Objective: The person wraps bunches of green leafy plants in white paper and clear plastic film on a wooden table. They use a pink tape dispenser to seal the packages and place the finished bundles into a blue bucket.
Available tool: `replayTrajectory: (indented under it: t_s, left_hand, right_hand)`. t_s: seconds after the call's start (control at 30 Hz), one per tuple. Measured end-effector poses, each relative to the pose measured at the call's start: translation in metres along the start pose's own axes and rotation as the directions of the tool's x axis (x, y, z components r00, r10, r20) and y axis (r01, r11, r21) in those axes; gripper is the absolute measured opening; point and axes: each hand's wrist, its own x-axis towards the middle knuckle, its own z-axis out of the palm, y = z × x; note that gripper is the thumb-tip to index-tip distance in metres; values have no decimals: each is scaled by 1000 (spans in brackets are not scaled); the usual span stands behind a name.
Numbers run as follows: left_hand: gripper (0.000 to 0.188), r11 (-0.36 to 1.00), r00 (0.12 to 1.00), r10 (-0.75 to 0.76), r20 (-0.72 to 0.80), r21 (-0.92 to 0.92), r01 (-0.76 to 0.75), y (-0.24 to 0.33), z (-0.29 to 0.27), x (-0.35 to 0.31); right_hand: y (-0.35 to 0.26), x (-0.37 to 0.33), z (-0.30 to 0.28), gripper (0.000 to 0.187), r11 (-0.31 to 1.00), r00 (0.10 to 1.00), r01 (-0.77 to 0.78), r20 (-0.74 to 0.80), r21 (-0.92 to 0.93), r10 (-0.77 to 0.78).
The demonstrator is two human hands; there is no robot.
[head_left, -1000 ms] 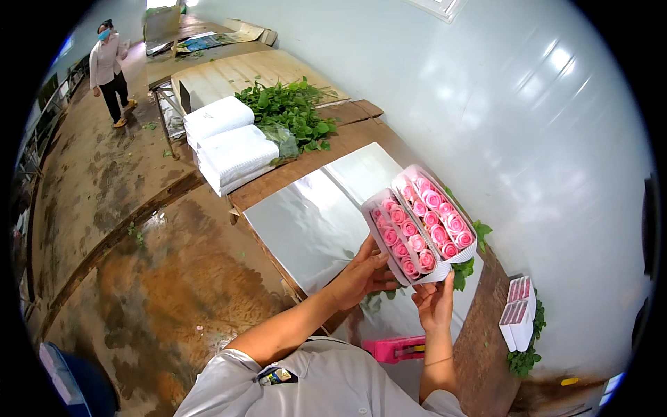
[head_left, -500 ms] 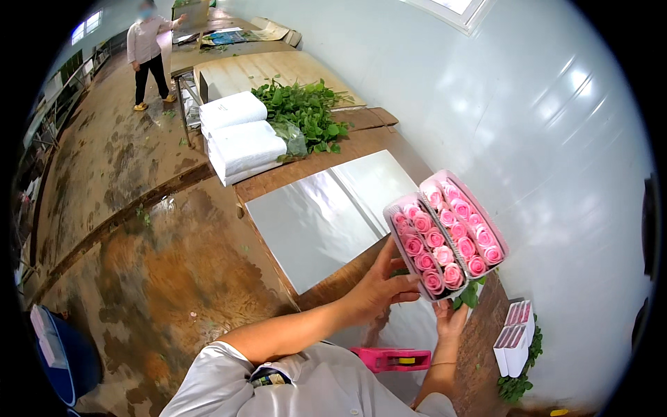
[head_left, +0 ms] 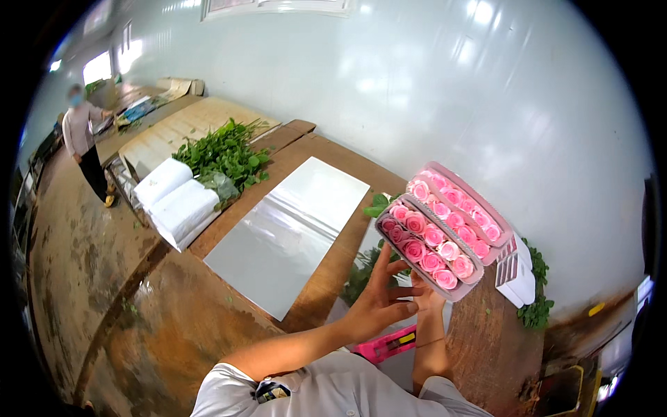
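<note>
Far ahead and left of the left hand [head_left: 381, 297], a masked person [head_left: 80, 133] stands on wet floor [head_left: 174, 313]; beyond, a window [head_left: 278, 7] breaks the pale wall [head_left: 417, 83].

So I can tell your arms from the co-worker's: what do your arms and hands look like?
The left hand and right hand are gloveless. The sleeves are short and pale grey. A thin band seems to circle the right wrist.

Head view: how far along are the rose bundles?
Apparently done: one white-wrapped bundle with leaves showing, at right near the wall. In hand: the pink rose bundle, left hand at its near side, right hand beneath. Possibly left: the shiny sheet lies flat without roses on it; loose leafy stems lie beyond. Total count can't be told.
</note>
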Motion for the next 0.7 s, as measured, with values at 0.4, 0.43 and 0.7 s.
replayTrajectory:
  t_s: [0.4,0.43,0.7]
  left_hand:
    - [100,1000,997,-11,-75,13,12,3,-22,-22]
    - [100,1000,997,-8,-77,12,9,3,-23,-23]
    - [99,982,993,55,-100,186,-36,-5,-36,-24]
  right_hand:
    - [3,-29,90,50,988,996,-45,-64,145,55]
    - [3,-29,91,52,989,998,-35,-47,141,43]
    - [7,-16,72,60,975,998,-19,-51,222,31]
